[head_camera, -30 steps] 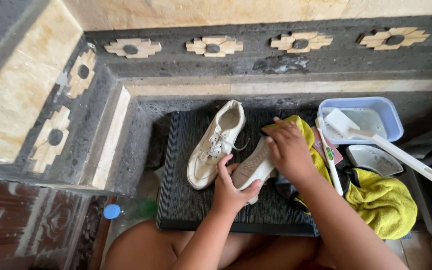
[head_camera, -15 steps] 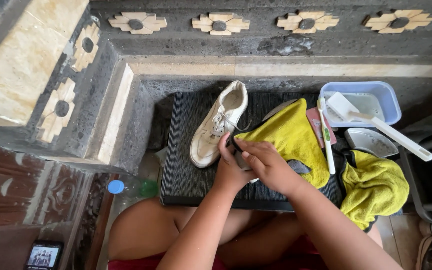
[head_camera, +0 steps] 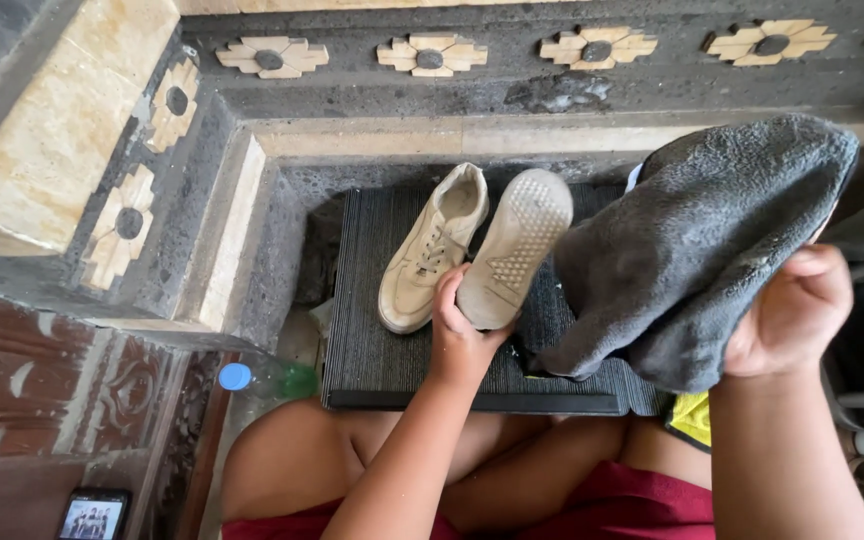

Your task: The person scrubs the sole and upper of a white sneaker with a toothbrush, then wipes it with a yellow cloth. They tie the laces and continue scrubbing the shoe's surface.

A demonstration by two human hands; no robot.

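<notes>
Two shoes: one cream sneaker (head_camera: 430, 252) lies upright on the dark ribbed mat (head_camera: 372, 350); the second sneaker (head_camera: 512, 250) is turned sole-up just beside it, the two nearly touching.
Change: half a second ago a yellow cloth was spread over the work and both hands were bunched at the shoe; now a grey towel (head_camera: 692, 250) is raised at the right and the pale dotted sole is bared to the camera.
Meaning: judged from this, wiping appears to be passing to the underside, with the grey towel taken up in place of the yellow one.
Left hand (head_camera: 460, 335): fingers curled around the heel end of the upturned sneaker, gripping it from below.
Right hand (head_camera: 790, 312): closed on a bunched fold of the grey towel, holding it up clear of the mat.
Direction: the upturned sneaker's toe points away from the person and slightly right; heel nearest the body.
Long axis: running near-to-far across the mat, roughly parallel to its mate.
Surroundings: yellow cloth (head_camera: 694, 417) peeks under the towel; a green bottle with a blue cap (head_camera: 262, 380) lies left of the mat, below the carved stone ledge (head_camera: 432, 55).
</notes>
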